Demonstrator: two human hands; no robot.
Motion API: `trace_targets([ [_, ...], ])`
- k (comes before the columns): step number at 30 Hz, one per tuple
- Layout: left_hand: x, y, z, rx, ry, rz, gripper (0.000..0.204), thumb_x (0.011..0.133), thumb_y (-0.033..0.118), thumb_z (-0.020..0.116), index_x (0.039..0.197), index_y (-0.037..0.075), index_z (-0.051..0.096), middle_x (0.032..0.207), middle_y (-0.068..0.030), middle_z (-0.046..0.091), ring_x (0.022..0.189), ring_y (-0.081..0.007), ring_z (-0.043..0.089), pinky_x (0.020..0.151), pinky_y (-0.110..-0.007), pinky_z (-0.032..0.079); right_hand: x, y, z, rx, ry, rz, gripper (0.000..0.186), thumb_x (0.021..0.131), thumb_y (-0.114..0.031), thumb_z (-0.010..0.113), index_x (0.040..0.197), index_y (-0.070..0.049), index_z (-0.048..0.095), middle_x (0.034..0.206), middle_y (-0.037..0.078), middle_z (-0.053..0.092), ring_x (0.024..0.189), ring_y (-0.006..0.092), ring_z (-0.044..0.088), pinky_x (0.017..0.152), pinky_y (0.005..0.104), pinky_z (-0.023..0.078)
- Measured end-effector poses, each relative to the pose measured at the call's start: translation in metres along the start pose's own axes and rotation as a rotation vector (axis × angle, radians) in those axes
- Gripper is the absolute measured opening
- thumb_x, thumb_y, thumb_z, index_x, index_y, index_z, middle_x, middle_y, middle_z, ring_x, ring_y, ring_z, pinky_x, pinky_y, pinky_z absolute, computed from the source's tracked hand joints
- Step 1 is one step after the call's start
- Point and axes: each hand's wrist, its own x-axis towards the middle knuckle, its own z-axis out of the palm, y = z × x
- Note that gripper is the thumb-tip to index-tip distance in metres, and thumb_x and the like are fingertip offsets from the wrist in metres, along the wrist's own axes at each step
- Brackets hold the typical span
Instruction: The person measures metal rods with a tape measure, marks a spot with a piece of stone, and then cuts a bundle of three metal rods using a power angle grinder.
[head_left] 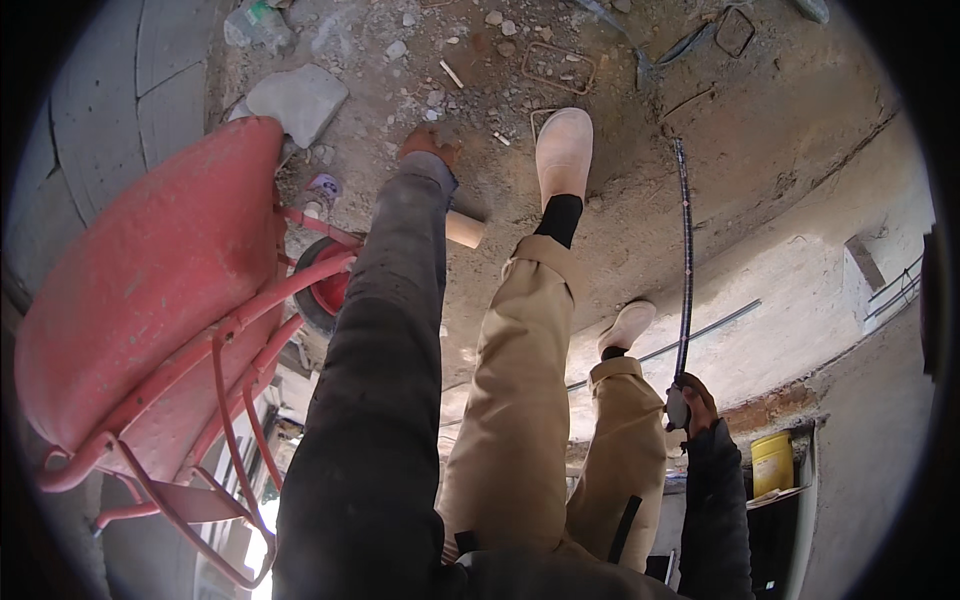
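We see a dirt floor (620, 210) scattered with pebbles and broken bits, and, on the left, a big red wheelbarrow (150, 280) with a scuffed tray and a dark-tyred wheel (328, 287). Beside it, we follow a long dark left sleeve (375, 330) reaching up and away across the floor; tan trousers (515, 370) with turned-up cuffs come next, one leg well ahead of the other.

To the right of the legs we find the measuring tape (686, 235), a long, narrow black strip with fine ticks and small reddish marks. It runs from the right hand toward the rubble, bowing slightly, and crosses in front of a thin dark bar (720, 320); we cannot tell whether its far end touches the floor.

A pale grey slab (300, 100) lies past the wheelbarrow, and pale shoes (565, 150) end the legs. Our left hand (430, 147) is low over the rubble, fingers bent; we cannot make out whether it grips anything. A light brown piece (464, 229) shows just beside that forearm. Our right hand (697, 400) is curled partly closed around the tape's small, rounded grey case (677, 408).
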Motion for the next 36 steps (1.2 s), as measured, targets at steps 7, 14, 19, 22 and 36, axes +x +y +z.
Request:
trace_targets([
  [7,0.069,-0.026,0.055,0.115,0.221,-0.037,0.041,0.062,0.018,0.072,0.099,0.006,0.059,0.098,-0.0132,0.06,0.095,-0.03,0.055,0.08,-0.036,0.045,0.053,0.038,0.042,0.201,-0.102,0.152,0.052,0.078,-0.036,0.061,0.115,-0.004,0.044,0.088,0.006,0.055,0.069,0.019,0.059,0.049,0.0304,0.05],
  [14,0.076,-0.011,0.062,0.199,0.328,0.01,0.031,0.061,0.023,0.073,0.085,0.006,0.062,0.08,-0.0128,0.063,0.074,-0.0294,0.061,0.067,-0.037,0.048,0.056,0.096,0.072,0.048,-0.072,0.016,0.042,0.083,-0.024,0.057,0.117,-0.001,0.045,0.092,0.004,0.055,0.086,0.0146,0.051,0.076,0.0258,0.041],
  [19,0.029,-0.018,0.038,0.38,0.14,0.31,0.027,0.064,0.014,0.066,0.089,0.004,0.063,0.074,-0.0113,0.063,0.064,-0.0218,0.059,0.063,-0.033,0.047,0.051,0.113,0.074,0.49,-0.023,0.119,0.044,0.086,-0.027,0.053,0.121,-0.002,0.043,0.095,0.008,0.056,0.08,0.0175,0.056,0.066,0.0291,0.048],
  [22,-0.024,0.005,0.049,0.321,-0.111,0.316,0.023,0.064,0.01,0.066,0.086,0.004,0.064,0.071,-0.0105,0.062,0.066,-0.0199,0.06,0.064,-0.031,0.047,0.058,0.141,0.043,0.832,0.046,0.125,0.043,0.085,-0.031,0.053,0.118,-0.004,0.047,0.093,0.007,0.057,0.074,0.0151,0.057,0.051,0.0304,0.05],
  [36,-0.365,0.152,0.042,0.328,-0.699,0.517,0.016,0.073,0.005,0.063,0.09,0.006,0.063,0.075,-0.003,0.06,0.066,-0.0091,0.055,0.062,-0.023,0.046,0.106,0.362,-0.243,0.653,0.228,0.067,0.037,0.077,-0.043,0.051,0.081,-0.007,0.057,0.062,0.009,0.057,0.048,0.0203,0.058,0.039,0.0345,0.042],
])
